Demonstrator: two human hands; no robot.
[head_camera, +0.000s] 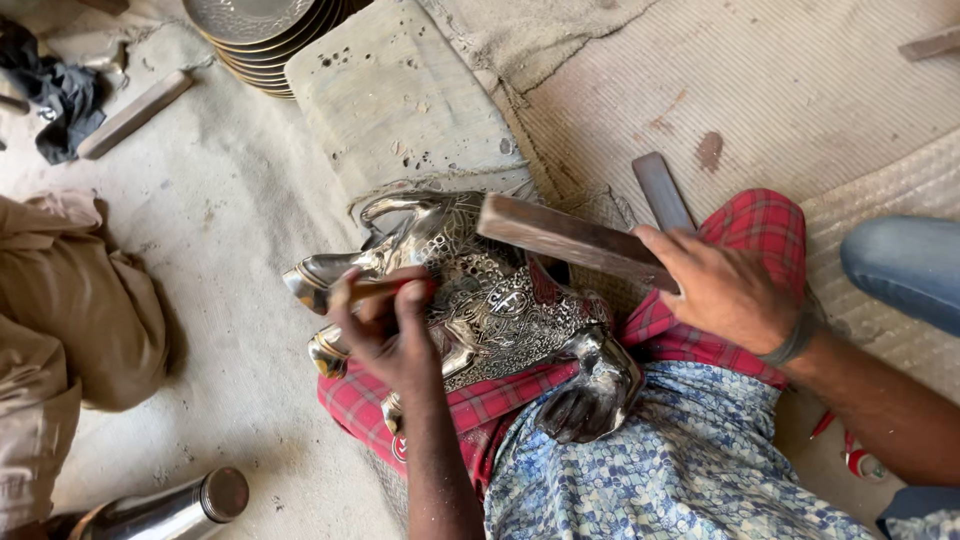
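Right now the engraved metal animal figure lies across my lap on the red checked cloth, braced by the legs so it won't roll. My left hand is closed around a small wood-handled punch, tip pressed to the figure's patterned flank, wrist bent down w/ forearm coming up from below. My right hand grips a flat wooden block, raised over the figure, arm angled in from the right. Stacked metal plates sit at the mat's far edge.

Hands grip punch and bar (over metal figure).
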